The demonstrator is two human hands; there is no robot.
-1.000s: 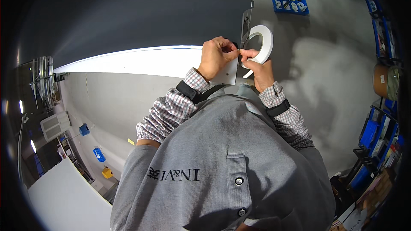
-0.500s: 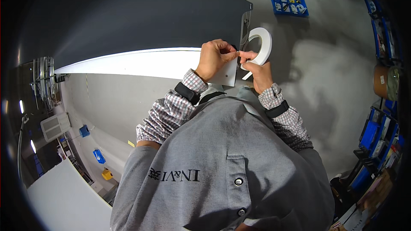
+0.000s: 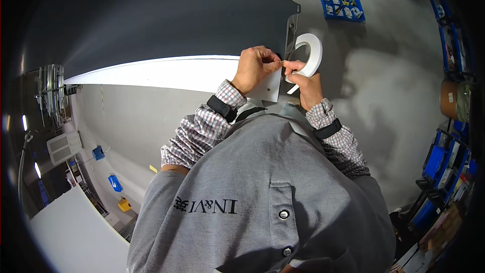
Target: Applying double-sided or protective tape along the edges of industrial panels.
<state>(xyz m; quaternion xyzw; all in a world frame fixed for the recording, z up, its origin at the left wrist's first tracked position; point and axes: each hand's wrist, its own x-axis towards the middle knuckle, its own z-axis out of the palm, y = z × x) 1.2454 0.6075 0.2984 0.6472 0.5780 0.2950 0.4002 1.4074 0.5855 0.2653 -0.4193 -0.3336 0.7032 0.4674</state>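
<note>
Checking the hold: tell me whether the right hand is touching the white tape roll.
Touching. The head view shows the white tape roll resting against the right hand, whose fingertips pinch at its edge.

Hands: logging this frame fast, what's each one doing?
Left hand: closed, pinching the tape end.
Right hand: closed, holding the white tape roll.

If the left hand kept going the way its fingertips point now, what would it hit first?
The left hand points right, toward the right hand. Its fingertips already look to be meeting the right hand's fingers at the loose end of the white tape roll, so those come first, though depth is hard to judge.
</note>
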